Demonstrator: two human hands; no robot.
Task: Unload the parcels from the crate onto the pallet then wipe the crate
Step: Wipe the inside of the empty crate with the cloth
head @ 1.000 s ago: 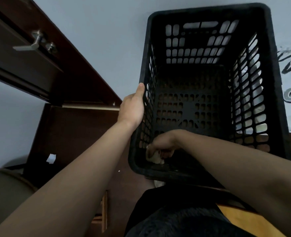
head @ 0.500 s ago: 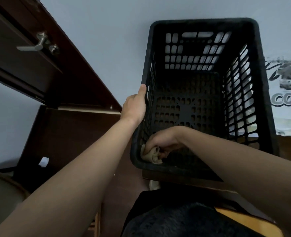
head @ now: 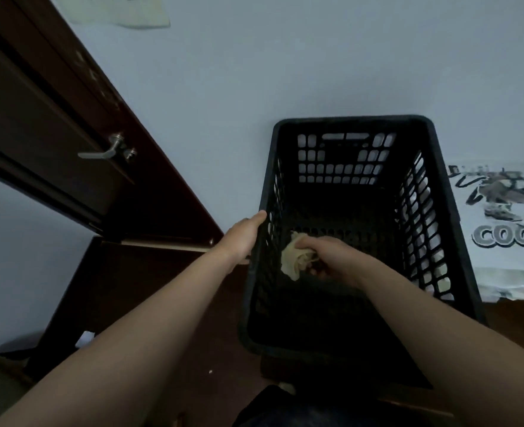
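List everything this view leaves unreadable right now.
Head view only:
- Floor of the crate under the right hand and cloth: hidden by them and by dark shadow.
- Grip of the left hand on the crate rim: fingers hidden beneath the hand itself.
- Lettering on the printed sheet: cut off by the right edge after "COOL".
- The pallet and parcels: outside the frame.

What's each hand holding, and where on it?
The left hand grips the black crate by its left rim. The right hand clutches a crumpled beige cloth wadded in its fingers, part sticking out, inside the crate.
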